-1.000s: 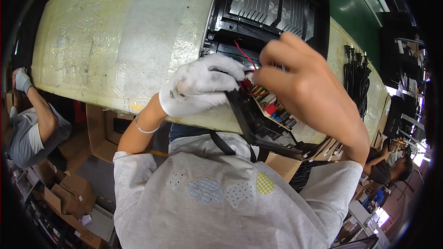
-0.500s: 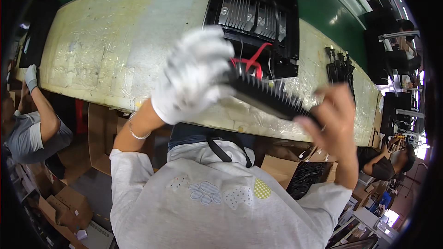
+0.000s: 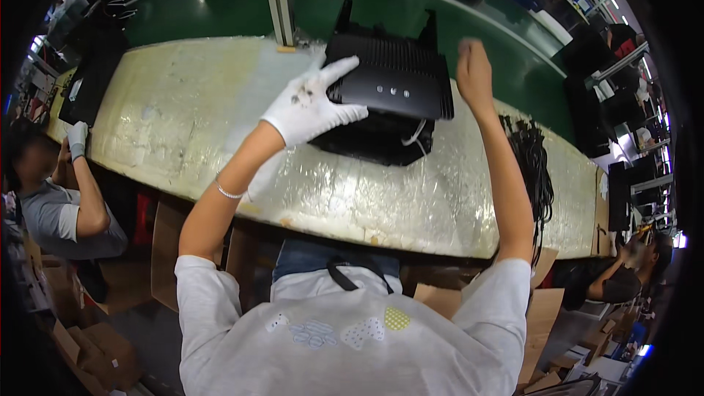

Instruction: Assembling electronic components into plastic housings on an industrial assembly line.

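A black ribbed cover (image 3: 396,81) with a row of small white symbols lies over a black housing (image 3: 374,148) on the workbench. My left hand (image 3: 304,106), in a white glove with dark smudges, rests on the cover's left side, thumb and forefinger spread apart. A pale cable loop (image 3: 416,134) sticks out at the housing's near right. My bare right hand (image 3: 475,77) is raised just right of the cover, apart from it. Its fingers are curled in and partly blurred; whatever may be inside them is hidden.
The workbench (image 3: 183,117) is covered in wrinkled clear film. A bundle of black cables (image 3: 532,161) hangs over its right part. A metal post (image 3: 279,0) stands behind the bench, before a green surface (image 3: 213,11). Cardboard boxes (image 3: 539,337) are below; co-workers sit left and right.
The cover, earlier tilted between both my hands, now lies on the housing and hides its finned metal parts and red strap. My right hand has let go and moved up, away from me.
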Demonstrator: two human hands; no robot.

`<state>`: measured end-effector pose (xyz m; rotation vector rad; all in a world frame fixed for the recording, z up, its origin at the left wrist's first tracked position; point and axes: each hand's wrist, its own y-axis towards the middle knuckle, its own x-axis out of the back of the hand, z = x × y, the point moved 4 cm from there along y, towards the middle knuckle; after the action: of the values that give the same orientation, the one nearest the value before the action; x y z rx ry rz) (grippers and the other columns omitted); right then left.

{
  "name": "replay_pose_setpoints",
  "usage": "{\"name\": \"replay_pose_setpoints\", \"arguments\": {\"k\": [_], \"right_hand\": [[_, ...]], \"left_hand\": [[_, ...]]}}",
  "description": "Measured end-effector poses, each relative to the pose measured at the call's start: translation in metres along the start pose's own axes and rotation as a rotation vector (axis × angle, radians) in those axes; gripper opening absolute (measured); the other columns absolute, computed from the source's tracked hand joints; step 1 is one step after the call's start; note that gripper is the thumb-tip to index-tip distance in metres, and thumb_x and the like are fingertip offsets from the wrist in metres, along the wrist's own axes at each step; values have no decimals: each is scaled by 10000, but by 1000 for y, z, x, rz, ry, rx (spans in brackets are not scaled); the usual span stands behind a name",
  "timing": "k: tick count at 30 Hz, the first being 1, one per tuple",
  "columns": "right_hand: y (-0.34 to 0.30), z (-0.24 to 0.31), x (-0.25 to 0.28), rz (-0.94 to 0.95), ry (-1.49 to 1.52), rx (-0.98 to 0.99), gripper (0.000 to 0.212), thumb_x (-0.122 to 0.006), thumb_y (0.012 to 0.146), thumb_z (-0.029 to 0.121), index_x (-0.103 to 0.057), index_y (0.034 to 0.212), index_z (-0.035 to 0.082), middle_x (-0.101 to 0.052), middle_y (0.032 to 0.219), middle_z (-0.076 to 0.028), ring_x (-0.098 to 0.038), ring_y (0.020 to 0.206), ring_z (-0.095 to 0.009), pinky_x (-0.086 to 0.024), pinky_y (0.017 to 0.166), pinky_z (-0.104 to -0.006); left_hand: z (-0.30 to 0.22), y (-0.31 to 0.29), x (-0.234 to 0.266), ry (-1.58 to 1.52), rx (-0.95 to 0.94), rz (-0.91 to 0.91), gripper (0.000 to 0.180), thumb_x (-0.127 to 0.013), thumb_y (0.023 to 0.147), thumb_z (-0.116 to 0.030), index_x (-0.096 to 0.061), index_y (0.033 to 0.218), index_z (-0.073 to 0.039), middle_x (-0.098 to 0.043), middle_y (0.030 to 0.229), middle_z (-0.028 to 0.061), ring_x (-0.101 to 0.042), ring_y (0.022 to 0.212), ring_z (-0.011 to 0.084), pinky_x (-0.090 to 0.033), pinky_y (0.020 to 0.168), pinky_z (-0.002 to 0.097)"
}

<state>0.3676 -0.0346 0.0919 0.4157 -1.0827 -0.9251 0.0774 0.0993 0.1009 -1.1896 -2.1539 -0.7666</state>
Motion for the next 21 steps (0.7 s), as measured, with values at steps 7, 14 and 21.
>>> {"name": "replay_pose_setpoints", "arguments": {"k": [7,14,21], "right_hand": [[-135,72,41,756,109,109,892,-702,871,321,-201,1410,-183,-415,1357,-380,-456,1258,-474,-389,1044,-436],[-57,0,1,502,105,-311,376,-618,927,170,-483,1091,-140,-608,716,-257,-643,661,-388,-470,569,-385],[9,-129,-67,392,-82,-474,418,-599,905,138,-455,1229,-84,-603,945,-352,-597,889,-498,-476,757,-518]], "left_hand": [[-12,30,-10,17,75,-3,875,-813,681,-437,-450,1416,-132,-380,1425,303,-408,1330,420,-344,1117,395],[25,178,-37,268,-178,158,825,-677,755,-580,-430,1446,-202,-291,1506,288,-284,1411,398,-268,1152,370],[33,265,-53,139,129,-189,846,-644,808,-531,-394,1434,-20,-335,1502,232,-325,1398,339,-284,1148,344]]}}
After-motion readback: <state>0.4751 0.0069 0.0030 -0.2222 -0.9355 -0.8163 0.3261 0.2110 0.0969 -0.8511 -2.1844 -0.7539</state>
